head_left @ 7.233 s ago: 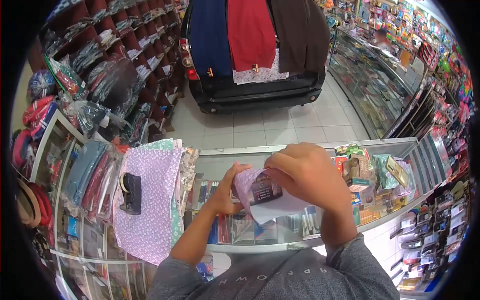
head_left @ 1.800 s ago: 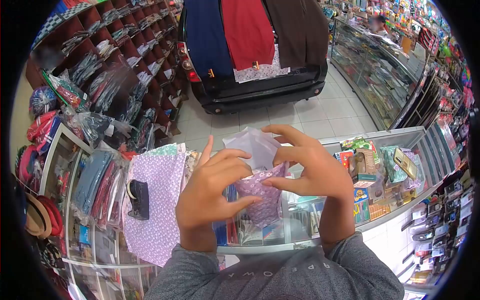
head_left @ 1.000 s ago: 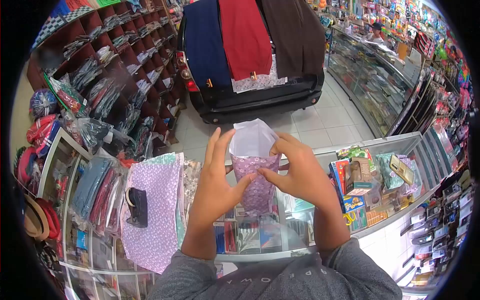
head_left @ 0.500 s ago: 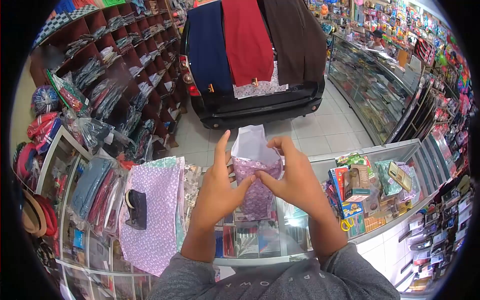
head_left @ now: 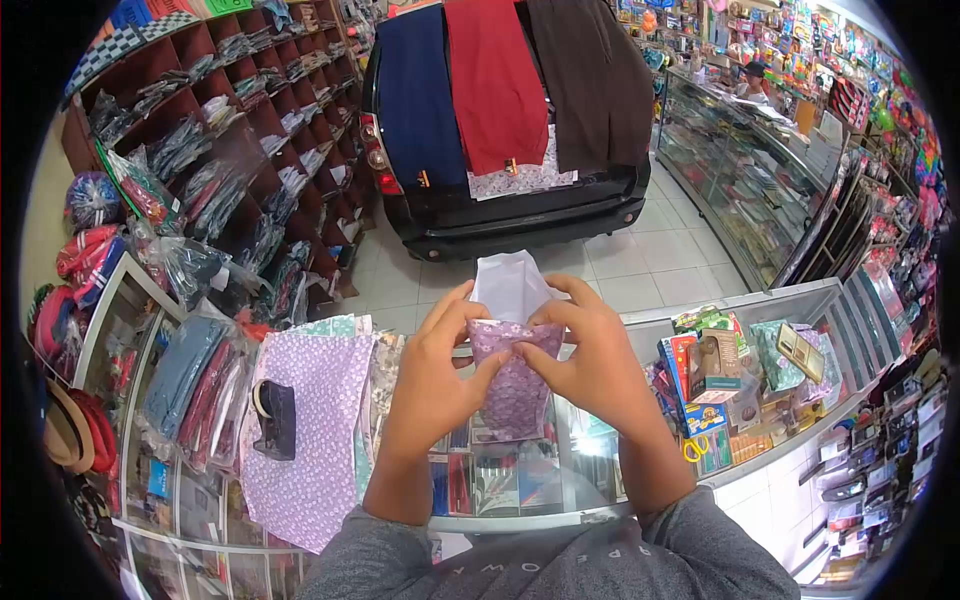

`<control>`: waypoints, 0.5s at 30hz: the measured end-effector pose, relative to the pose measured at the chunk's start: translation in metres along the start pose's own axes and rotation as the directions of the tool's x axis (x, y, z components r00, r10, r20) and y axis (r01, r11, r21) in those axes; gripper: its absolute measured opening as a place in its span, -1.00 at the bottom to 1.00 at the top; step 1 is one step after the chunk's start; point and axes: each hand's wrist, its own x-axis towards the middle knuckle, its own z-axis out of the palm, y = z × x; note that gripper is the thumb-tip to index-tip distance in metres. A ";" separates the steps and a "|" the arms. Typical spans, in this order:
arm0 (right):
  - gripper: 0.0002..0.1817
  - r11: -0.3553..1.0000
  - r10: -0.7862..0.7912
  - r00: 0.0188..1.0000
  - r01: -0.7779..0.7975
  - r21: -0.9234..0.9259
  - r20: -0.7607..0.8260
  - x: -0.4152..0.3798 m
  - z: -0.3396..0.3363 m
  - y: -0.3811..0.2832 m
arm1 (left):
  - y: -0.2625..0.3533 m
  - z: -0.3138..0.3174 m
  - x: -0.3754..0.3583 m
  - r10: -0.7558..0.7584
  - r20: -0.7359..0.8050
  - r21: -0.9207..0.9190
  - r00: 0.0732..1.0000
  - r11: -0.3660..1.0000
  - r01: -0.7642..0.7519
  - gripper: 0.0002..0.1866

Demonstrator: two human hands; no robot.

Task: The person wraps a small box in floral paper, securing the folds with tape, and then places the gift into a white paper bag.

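A purple floral paper bag (head_left: pixel 512 400) stands upright between my hands, its white inside showing at the open top. My left hand (head_left: pixel 440 360) grips the bag's left edge, with the thumb on the front and the fingers at the rim. On the right side my right hand (head_left: pixel 580 355) pinches the rim, its thumb pressed to the front near the other thumb. Purple floral paper sheets (head_left: pixel 310 430) lie to the left, with a black tape dispenser (head_left: pixel 274 420) on top of them.
Beneath my hands is a glass counter (head_left: pixel 590 450). Boxes (head_left: pixel 714 365), yellow-handled scissors (head_left: pixel 694 449) and a phone (head_left: pixel 800 353) lie at right. Wrapped clothes (head_left: pixel 185 385) are at left. Beyond stand a car (head_left: pixel 520 220) draped with trousers, and a person (head_left: pixel 752 85) behind another counter.
The fingers of my left hand have come down from upright and curled onto the bag's rim. My right fingers have shifted slightly along the rim.
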 end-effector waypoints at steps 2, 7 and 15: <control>-0.76 0.998 -0.011 1.000 0.010 0.064 0.020 0.000 -0.002 -0.002 | -0.001 0.000 -0.001 -0.007 -0.025 -0.003 1.000 1.000 0.007 -0.57; -0.74 1.000 -0.011 1.000 0.011 0.000 0.027 -0.002 -0.002 -0.002 | -0.010 0.004 -0.003 -0.021 -0.043 -0.034 0.999 0.999 0.020 -0.60; -0.71 0.994 -0.052 0.998 0.054 0.098 -0.029 0.002 -0.003 -0.007 | -0.003 -0.001 -0.006 -0.037 -0.088 -0.216 0.995 0.976 0.017 -0.68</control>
